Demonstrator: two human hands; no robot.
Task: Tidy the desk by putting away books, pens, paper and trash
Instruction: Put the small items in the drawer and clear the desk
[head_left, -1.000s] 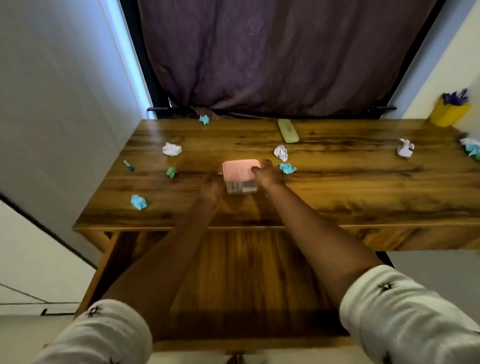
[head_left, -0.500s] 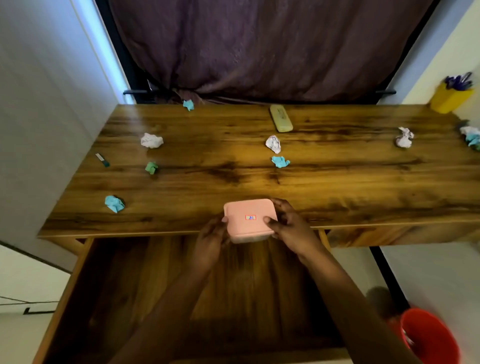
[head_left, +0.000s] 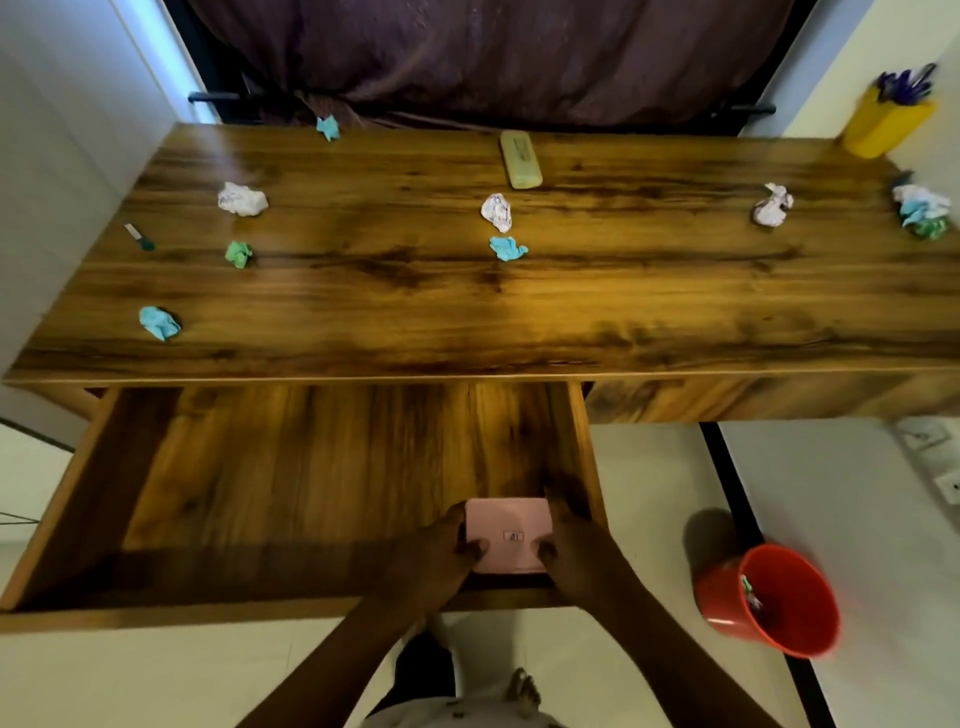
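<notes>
The open wooden drawer (head_left: 171, 499) stretches off to the left of the left hand (head_left: 434, 558), whose fingers (head_left: 475, 548) are curled tight on the left edge of the small pink rectangular box (head_left: 508, 535) — thumb on its lid. The box sits low in the drawer's near right corner, pinched between both hands. The right hand (head_left: 576, 556) clasps its right edge, just inside the drawer wall. Right of those fingers, on the floor, stands the red plastic bucket (head_left: 769, 603).

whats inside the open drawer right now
Only a pink box, held by the left hand and right hand at the front right corner of the drawer. The box's contents are hidden.
</notes>
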